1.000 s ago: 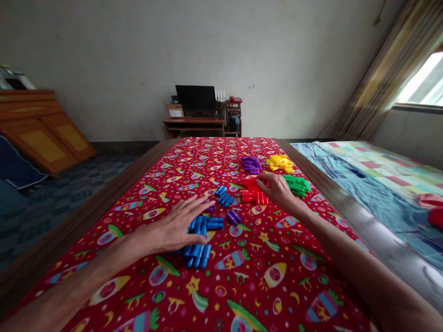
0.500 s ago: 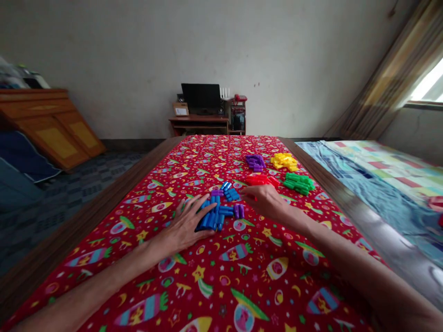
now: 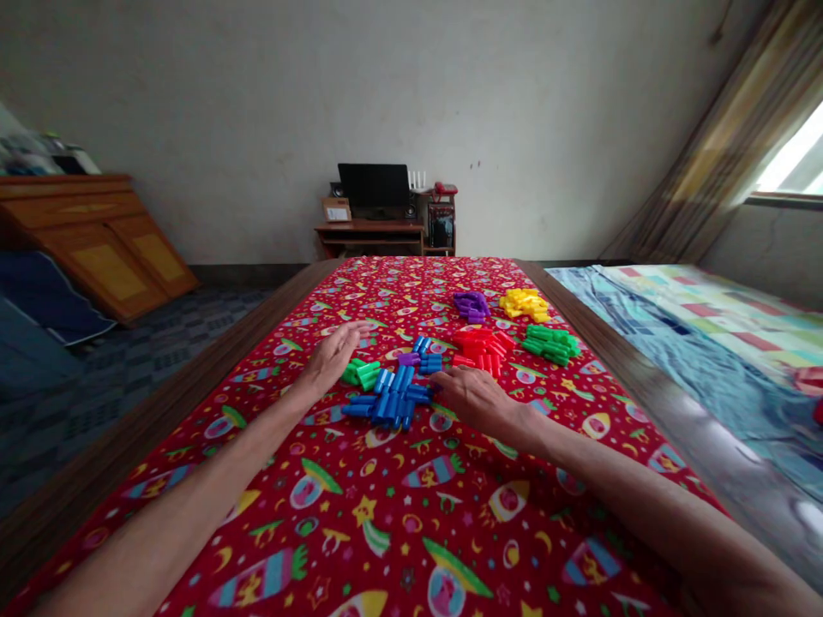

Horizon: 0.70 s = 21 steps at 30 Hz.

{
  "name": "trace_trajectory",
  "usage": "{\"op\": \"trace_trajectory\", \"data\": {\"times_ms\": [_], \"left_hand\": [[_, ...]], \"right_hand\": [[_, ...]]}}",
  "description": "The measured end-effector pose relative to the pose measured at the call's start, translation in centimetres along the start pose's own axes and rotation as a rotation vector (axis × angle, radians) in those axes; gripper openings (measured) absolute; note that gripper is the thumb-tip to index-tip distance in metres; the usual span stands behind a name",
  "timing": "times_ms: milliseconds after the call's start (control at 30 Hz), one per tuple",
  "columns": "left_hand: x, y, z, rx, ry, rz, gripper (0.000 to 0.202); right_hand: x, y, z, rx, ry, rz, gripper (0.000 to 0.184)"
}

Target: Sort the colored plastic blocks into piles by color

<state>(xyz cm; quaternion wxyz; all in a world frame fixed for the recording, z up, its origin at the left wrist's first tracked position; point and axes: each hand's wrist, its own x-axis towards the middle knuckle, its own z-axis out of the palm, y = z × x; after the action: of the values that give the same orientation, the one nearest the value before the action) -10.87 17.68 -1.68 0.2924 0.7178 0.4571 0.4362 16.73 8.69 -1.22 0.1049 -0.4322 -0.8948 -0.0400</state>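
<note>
A heap of blue plastic blocks [image 3: 392, 401] lies mid-table on the red patterned cloth [image 3: 411, 531]. My left hand [image 3: 334, 353] rests flat with fingers stretched out, its edge against a few green blocks [image 3: 361, 373] just left of the blue heap. My right hand [image 3: 472, 397] lies palm down at the heap's right side, fingers reaching toward the blue blocks; I cannot see anything in it. A purple block [image 3: 409, 359] and more blue blocks [image 3: 424, 353] sit just beyond the heap.
Sorted piles stand farther back: red [image 3: 482, 347], green [image 3: 549, 343], purple [image 3: 471, 304], yellow [image 3: 525, 302]. A bed with a checked sheet [image 3: 694, 334] runs along the right. A desk with a monitor [image 3: 376, 206] stands at the far wall, a wooden cabinet [image 3: 96, 240] at left.
My left hand has lifted off the blue heap and moved forward-left to the green blocks. My right hand has come back from the red pile to the heap's right side.
</note>
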Motion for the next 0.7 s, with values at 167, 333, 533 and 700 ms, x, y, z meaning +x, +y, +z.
{"op": "trace_trajectory", "data": {"times_ms": [167, 333, 533, 700], "left_hand": [[-0.4, 0.4, -2.9, 0.36, -0.493, 0.054, 0.066], [-1.2, 1.1, -2.2, 0.532, -0.514, 0.131, 0.061], [-1.2, -0.2, -0.6, 0.56, -0.374, 0.135, 0.06], [-1.4, 0.1, -0.3, 0.527, -0.309, 0.112, 0.058]], "right_hand": [[0.5, 1.2, 0.1, 0.167, 0.109, 0.102, 0.023], [0.7, 3.4, -2.0, 0.405, 0.295, 0.126, 0.026], [0.0, 7.9, -6.2, 0.439, 0.424, 0.387, 0.026], [-0.9, 10.9, -6.9, 0.48, 0.42, 0.443, 0.026]]}}
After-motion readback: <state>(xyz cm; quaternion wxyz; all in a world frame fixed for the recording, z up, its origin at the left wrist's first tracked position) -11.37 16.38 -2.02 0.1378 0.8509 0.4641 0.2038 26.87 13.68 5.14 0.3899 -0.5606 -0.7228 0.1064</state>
